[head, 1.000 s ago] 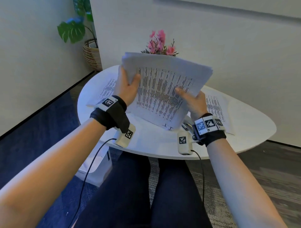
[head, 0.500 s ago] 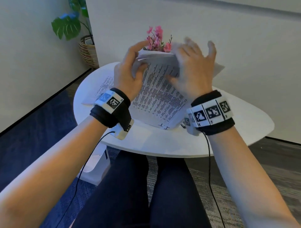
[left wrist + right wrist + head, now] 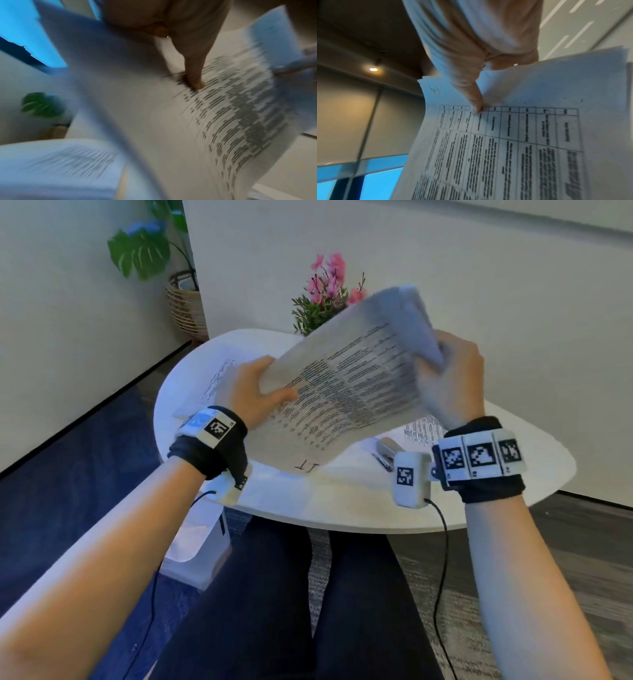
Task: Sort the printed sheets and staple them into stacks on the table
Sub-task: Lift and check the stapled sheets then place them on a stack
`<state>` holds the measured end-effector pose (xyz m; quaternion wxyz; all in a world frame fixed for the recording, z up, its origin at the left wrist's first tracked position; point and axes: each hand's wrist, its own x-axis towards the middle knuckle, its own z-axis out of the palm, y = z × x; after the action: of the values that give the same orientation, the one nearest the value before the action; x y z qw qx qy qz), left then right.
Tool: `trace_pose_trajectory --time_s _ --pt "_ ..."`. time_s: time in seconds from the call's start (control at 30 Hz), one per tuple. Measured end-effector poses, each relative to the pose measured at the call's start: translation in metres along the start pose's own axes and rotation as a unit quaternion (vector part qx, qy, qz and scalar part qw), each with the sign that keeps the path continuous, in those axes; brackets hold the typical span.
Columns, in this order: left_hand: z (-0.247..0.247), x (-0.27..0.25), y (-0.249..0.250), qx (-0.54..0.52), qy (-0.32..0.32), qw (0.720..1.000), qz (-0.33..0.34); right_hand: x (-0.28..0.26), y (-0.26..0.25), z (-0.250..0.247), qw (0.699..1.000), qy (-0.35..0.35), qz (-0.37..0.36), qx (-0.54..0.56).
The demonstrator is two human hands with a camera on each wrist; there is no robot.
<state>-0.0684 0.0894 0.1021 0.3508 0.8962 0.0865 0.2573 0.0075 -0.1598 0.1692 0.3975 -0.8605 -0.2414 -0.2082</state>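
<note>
Both hands hold a sheaf of printed sheets up off the table, tilted so the printed face looks back at the person, which suits reading the pages or squaring their edges before stapling; which of the two is meant, I cannot say for sure. The left hand grips the sheaf's left edge, thumb laid across the printed face and the other fingers hidden behind the paper; the left wrist view shows that thumb pressed flat on the lines of text. The right hand clasps the upper right corner, where the sheets bend over; its fingers curl closed round the paper, and in the right wrist view one finger presses the page near the head of a table of text. More printed sheets lie flat on the table, one lot at its left side and another under the right wrist. The stapler lies untouched near the right wrist, so stapling looks not yet begun.
</note>
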Motion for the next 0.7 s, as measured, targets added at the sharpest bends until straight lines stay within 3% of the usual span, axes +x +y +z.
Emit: trace_pose_trajectory --time_s 0.13,0.23,0.33,0.47,0.7 --pt "-0.007 -0.010 -0.039 -0.046 0.067 0.992 -0.100 -0.007 0.041 0.011 0.986 0.013 0.131 0.107" --pt "-0.008 -0.012 -0.052 -0.181 0.108 0.965 -0.158 -0.018 0.067 0.022 0.959 0.022 0.225 0.174" --pt "-0.003 -0.010 -0.053 -0.269 0.107 0.944 -0.155 -0.029 0.079 0.033 0.930 0.036 0.281 0.236" --pt "0.010 -0.009 -0.053 -0.299 0.098 0.936 -0.159 -0.045 0.079 0.045 0.920 0.019 0.278 0.275" --pt "0.016 -0.012 -0.058 -0.163 0.072 0.981 -0.079 -0.056 0.074 0.060 0.894 0.006 0.276 0.353"
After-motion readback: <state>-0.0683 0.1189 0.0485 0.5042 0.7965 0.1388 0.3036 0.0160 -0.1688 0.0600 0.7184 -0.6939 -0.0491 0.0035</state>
